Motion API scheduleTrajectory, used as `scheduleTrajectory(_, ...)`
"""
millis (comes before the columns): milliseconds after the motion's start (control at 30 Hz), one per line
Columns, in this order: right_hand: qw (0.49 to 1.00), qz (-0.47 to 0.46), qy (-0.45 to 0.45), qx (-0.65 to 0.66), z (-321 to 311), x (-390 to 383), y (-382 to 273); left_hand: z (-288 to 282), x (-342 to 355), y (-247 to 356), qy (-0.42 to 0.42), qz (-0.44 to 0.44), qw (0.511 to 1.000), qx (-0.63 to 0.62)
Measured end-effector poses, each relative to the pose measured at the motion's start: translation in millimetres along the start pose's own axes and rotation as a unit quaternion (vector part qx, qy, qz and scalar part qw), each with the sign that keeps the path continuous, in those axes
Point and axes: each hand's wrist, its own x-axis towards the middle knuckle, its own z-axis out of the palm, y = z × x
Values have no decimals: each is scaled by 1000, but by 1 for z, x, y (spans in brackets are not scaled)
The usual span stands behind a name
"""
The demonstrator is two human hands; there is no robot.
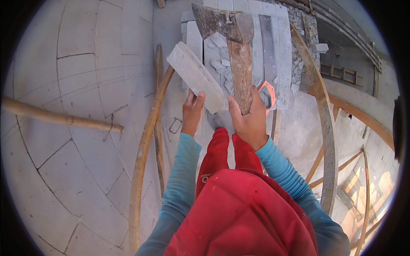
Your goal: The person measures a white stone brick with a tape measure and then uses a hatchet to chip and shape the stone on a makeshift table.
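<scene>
Head view: a grey block (pixel 196 77) is held up at its lower end by the left hand (pixel 192 112), the grip closed on it, the block tilted up to the left. A hatchet (pixel 232 47) is clasped by the right hand (pixel 249 120) around the wooden handle, its rusty head raised above the block's upper end. Beneath, pale planks (pixel 273 55) are seen strewn with grey rubble chips (pixel 221 64). An orange tool (pixel 268 90) is glimpsed just beside the right hand. Curved bamboo poles (pixel 143 158) are seen at either side. No containers are shown.
</scene>
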Motion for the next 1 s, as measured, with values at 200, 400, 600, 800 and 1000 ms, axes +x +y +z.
scheduleTrajectory(200, 980, 17, -95, -177, 6, -12, 86, 9, -1, 6, -2, -30, 999, 22)
scheduleTrajectory(400, 997, -37, -15, -69, -11, -2, 12, 6, 0, 3, 11, -22, 1000, -1)
scheduleTrajectory(600, 991, 36, -54, -121, 2, -23, 73, 12, -2, 9, 8, -20, 1000, 3)
scheduleTrajectory(800, 990, -2, -39, -132, -11, -10, 48, 2, 3, -3, -5, -12, 1000, -19)
scheduleTrajectory(1000, 998, 20, -4, -54, -20, -41, 25, 3, 3, -1, 0, -14, 1000, -10)
